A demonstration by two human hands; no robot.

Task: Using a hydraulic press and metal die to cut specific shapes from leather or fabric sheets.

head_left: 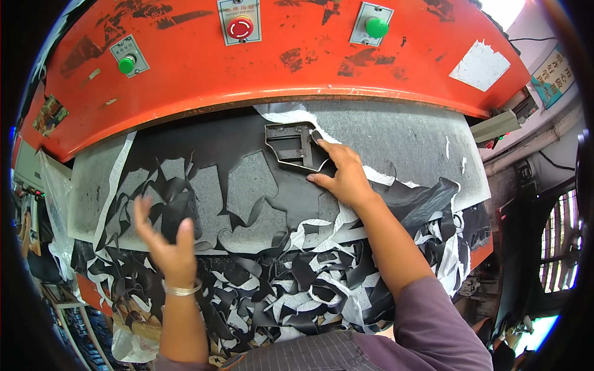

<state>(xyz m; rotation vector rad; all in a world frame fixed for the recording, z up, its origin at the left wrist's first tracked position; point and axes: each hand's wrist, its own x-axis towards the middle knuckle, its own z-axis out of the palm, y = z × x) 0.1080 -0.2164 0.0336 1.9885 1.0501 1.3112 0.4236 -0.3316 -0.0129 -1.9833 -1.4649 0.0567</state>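
My right hand (344, 176) grips the right edge of a metal cutting die (306, 148), thumb at its near corner and fingers at its far side. The die is an angular steel frame with inner crossbars. It rests on a black sheet (198, 137) of leather-like material with a white backing, which has several cut-out gaps. My left hand (168, 247) is raised over the sheet's left part, thumb and fingers apart, slightly blurred and holding nothing. Under the sheet lies a worn grey cutting board (408, 133), seen through the gaps.
An orange press head (309, 71) spans the far side, with a red button (240, 28) and two green buttons, one right (376, 26) and one left (127, 64). Black and white scraps (297, 297) heap along the near edge. Clear plastic (55, 204) hangs at the left.
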